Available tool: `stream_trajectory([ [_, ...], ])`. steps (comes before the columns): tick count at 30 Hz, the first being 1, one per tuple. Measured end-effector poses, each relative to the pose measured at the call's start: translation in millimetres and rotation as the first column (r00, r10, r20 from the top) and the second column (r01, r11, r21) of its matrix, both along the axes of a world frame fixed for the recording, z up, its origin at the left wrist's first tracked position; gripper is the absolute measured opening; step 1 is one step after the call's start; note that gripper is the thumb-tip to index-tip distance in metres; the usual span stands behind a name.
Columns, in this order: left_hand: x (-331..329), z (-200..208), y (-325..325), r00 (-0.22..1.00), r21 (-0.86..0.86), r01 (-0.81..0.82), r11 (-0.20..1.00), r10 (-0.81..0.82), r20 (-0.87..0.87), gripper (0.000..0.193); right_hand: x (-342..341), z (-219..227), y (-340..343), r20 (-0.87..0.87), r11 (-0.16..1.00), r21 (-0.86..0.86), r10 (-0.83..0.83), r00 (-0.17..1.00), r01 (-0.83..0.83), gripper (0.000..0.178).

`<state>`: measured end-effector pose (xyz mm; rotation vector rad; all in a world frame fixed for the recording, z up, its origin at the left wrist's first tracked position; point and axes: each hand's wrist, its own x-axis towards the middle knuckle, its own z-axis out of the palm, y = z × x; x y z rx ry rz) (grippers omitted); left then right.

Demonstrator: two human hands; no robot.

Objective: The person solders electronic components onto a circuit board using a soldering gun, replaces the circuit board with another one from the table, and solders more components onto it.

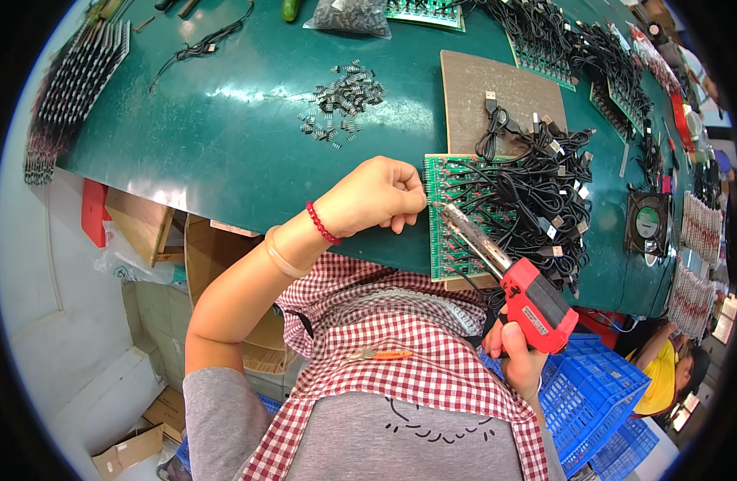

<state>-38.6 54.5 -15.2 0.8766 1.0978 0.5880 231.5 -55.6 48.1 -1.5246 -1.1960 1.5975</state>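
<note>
Left fingers [408,199] pinch together beside the board [440,260], I judge for precision, right fingers [494,341] clamping the gun [538,303] angled toward them.

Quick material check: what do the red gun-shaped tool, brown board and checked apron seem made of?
Red gun-shaped tool: body probably moulded plastic, smooth; barrel apparently metal, silvery and stained.
Brown board: perhaps wood or fibreboard, flat and scuffed.
Checked apron: woven-looking fabric, softly folded.

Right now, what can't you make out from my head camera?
Head view: whatever the left hand may pinch, hidden by its fingers.
Head view: right side of the green board, under black cables.
Head view: far end of the plastic bag, cut by the top edge.
</note>
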Motion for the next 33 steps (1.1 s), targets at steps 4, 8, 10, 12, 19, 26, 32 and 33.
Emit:
stream_trajectory([
  [4,0.2,1.9,0.9,1.0,0.001,0.001,1.0,-0.001,-0.005,0.009,1.2,0.2,0.5,0.043,0.999,0.004,0.04,0.998,-0.041,0.027],
  [8,0.2,1.2,0.2,1.0,-0.003,-0.002,1.0,0.002,0.0,0.01,-1.8,2.9,2.5,-0.032,0.999,0.037,-0.018,0.999,0.019,0.029],
  [10,-0.2,2.1,-1.0,1.0,0.005,-0.007,1.0,0.007,-0.008,0.011,-3.4,6.4,6.2,-0.063,0.997,0.074,-0.021,0.998,0.026,0.03],
  [12,-0.9,3.1,-3.2,1.0,0.016,-0.009,1.0,0.009,-0.014,0.011,-4.0,5.8,6.6,-0.07,0.996,0.088,-0.013,0.997,0.019,0.032],
  [19,-36.3,7.2,-8.9,0.452,0.618,0.168,0.768,0.497,-0.741,0.014,-4.0,7.3,8.7,-0.182,0.985,0.123,-0.1,0.978,0.124,0.037],
  [26,-44.9,1.5,-8.0,0.305,0.596,0.282,0.752,0.519,-0.799,0.013,-2.0,8.8,12.8,-0.186,0.979,0.189,-0.046,0.981,0.081,0.037],
  [32,-2.3,42.0,-27.5,0.974,0.227,-0.197,0.954,0.218,-0.068,0.008,-13.1,14.2,15.8,-0.224,0.98,0.198,0.012,0.975,0.034,0.04],
  [33,11.5,51.2,-36.4,0.972,0.035,-0.197,0.98,0.191,0.139,0.009,-23.2,14.6,19.0,-0.206,0.983,0.184,0.036,0.978,0.003,0.043],
])
